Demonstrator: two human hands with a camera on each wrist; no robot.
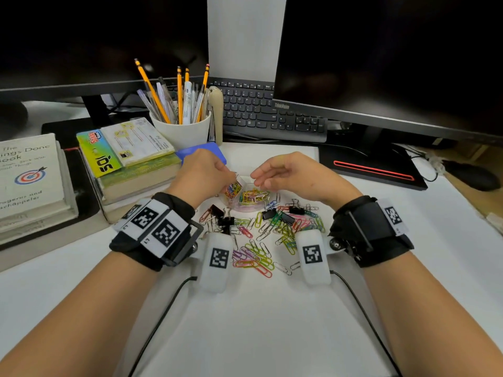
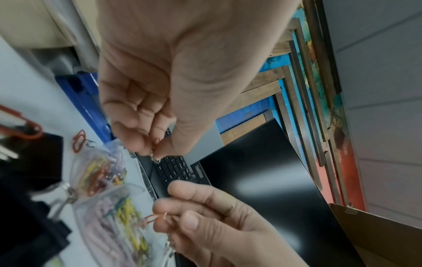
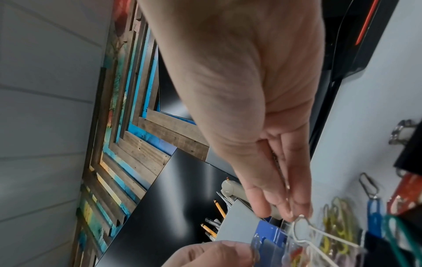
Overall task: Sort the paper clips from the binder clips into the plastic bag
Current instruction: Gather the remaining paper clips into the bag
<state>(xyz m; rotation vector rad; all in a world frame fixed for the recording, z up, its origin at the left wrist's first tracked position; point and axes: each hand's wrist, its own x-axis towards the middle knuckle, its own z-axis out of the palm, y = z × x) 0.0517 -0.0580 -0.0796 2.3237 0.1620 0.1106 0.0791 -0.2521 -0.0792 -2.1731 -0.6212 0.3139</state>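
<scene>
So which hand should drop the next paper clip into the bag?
Right. The right hand already pinches a paper clip just above the plastic bag, while the left hand grips the bag's rim and seems needed to keep the mouth open.

Bright even desk light, dark vignetted corners, wrist views blurred, edges warped

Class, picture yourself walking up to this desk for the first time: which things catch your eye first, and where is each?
First, the bright paper clips scattered with black binder clips on the white desk between the wrists. Just beyond, the left hand and right hand meet over a clear plastic bag already holding coloured clips. Behind stands a white cup of pencils.
</scene>
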